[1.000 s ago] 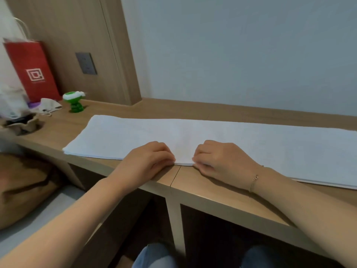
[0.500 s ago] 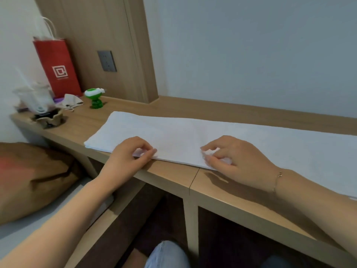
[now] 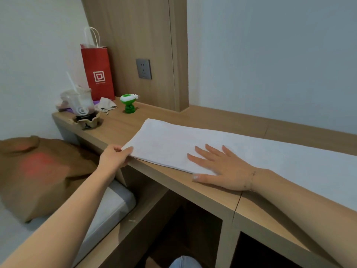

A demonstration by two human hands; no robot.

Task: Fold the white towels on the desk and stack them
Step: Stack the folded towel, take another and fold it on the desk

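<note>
Where both hands sat together at the near hem a second ago, your left hand now pinches the white towel at its left corner, and your right hand lies flat on it, fingers spread. Reads as the start of an end-over fold. Count: one towel visible, lying lengthwise along the desk; two hands.

The towel lies flat along the desk. The right hand rests on the towel's near edge. The left hand pinches the towel's left near corner. Left of the towel and further back stands a small toy. Left of the toy lie a crumpled cloth and a cup. Behind the cloth stands a bag.
</note>
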